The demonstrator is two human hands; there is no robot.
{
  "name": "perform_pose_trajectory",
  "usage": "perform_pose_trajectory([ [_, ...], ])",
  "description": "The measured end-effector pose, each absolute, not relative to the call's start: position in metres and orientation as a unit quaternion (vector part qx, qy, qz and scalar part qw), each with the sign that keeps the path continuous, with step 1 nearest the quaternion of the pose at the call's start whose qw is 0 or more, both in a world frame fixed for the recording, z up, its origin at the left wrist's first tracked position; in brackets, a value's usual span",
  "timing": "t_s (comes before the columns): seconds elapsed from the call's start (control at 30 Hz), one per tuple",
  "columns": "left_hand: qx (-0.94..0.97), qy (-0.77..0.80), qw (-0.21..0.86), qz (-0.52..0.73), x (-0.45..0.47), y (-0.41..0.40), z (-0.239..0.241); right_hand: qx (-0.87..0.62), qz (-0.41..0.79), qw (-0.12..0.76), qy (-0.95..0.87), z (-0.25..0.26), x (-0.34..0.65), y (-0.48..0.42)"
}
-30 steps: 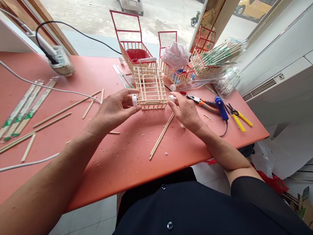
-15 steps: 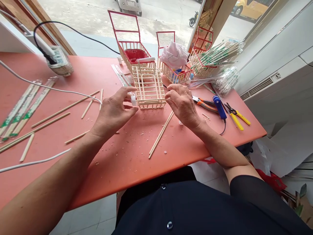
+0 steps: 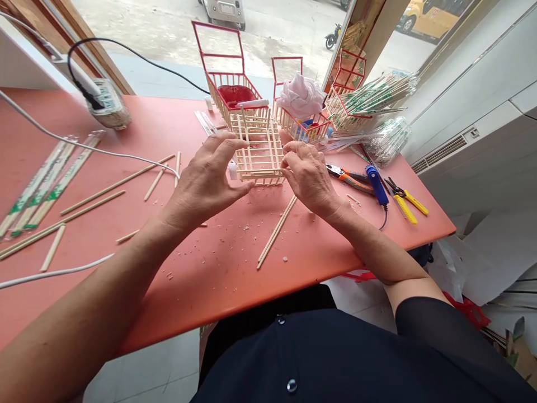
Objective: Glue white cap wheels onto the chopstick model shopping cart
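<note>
A small cart frame of pale wooden sticks [image 3: 259, 154], open and slatted, stands on the table in front of me. At its left side is my left hand [image 3: 205, 176], thumb and fingers spread apart with nothing held between them. My right hand [image 3: 308, 173] has its fingertips pinched on the frame's right front edge. A small white wheel-like piece [image 3: 232, 170] shows at the frame's left, partly behind my left fingers. Two loose chopsticks [image 3: 276, 234] lie just in front of the frame.
Behind stand red-trimmed stick carts, one with a red lining [image 3: 235, 96], another with a pink cloth [image 3: 300, 96]. Pliers [image 3: 350, 178], a blue corded tool [image 3: 377, 186] and yellow-handled cutters [image 3: 406, 200] lie right. Wrapped chopsticks [image 3: 46, 184] and a white cable [image 3: 62, 273] lie left.
My left hand has shifted right, its fingers and thumb now reaching over the frame's left edge. The right hand stays at the right edge. The view has shifted slightly.
</note>
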State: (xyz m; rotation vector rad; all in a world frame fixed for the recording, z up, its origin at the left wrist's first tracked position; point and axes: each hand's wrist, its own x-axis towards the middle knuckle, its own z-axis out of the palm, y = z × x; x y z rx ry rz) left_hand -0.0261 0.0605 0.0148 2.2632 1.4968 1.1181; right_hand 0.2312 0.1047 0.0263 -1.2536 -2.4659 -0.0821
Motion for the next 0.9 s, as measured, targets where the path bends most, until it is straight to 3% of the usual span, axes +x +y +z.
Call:
perform_pose_trajectory([
  [0.23,0.785,0.513,0.062,0.34,-0.025,0.065,0.01,-0.455,-0.02,0.172,-0.874,0.031,0.234,0.106],
  [0.5,0.797,0.506,-0.06,0.326,-0.017,0.037,-0.004,-0.404,-0.017,0.203,-0.892,0.025,0.237,0.09],
  [0.9,0.782,0.527,-0.029,0.331,-0.005,0.042,0.014,-0.437,-0.029,0.248,-0.864,0.025,0.247,0.093],
])
